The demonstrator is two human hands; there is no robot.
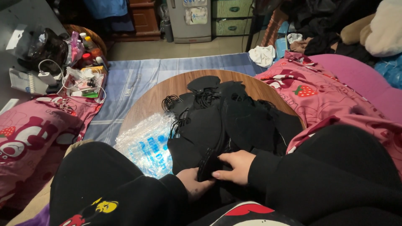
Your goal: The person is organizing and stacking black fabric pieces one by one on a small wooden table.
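Black mask stack [208, 164] between both hands [213, 173]

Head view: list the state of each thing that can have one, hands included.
Left hand: under a small stack of black masks, gripping it.
Right hand: fingers closed on the same stack.
Black mask pile: heaped loosely on the round wooden table.
Clear plastic bags: lying flat, stacked.
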